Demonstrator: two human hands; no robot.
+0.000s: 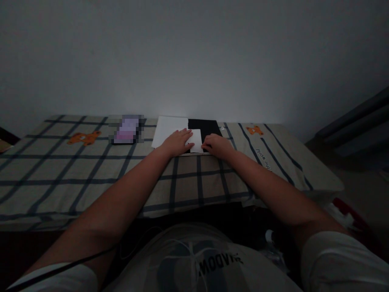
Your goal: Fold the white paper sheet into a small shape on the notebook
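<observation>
My left hand (179,142) lies flat with its fingers spread, pressing on a small piece of white paper (196,142). That piece rests on a flat black surface (204,125), which looks like a board or a book cover. A larger white sheet (170,126) lies to the left, partly under my left hand. At the right edge of the small piece, my right hand (218,146) is closed, thumb and fingers pinched together low over the black surface. Whatever is in the pinch is too small and dark to make out.
A checked tablecloth (100,162) with bear prints covers the table. Left of the papers lies a phone-like device (127,132), its screen blurred out. A small white scrap (222,128) sits beside the black surface. The wall (194,56) rises directly behind the table.
</observation>
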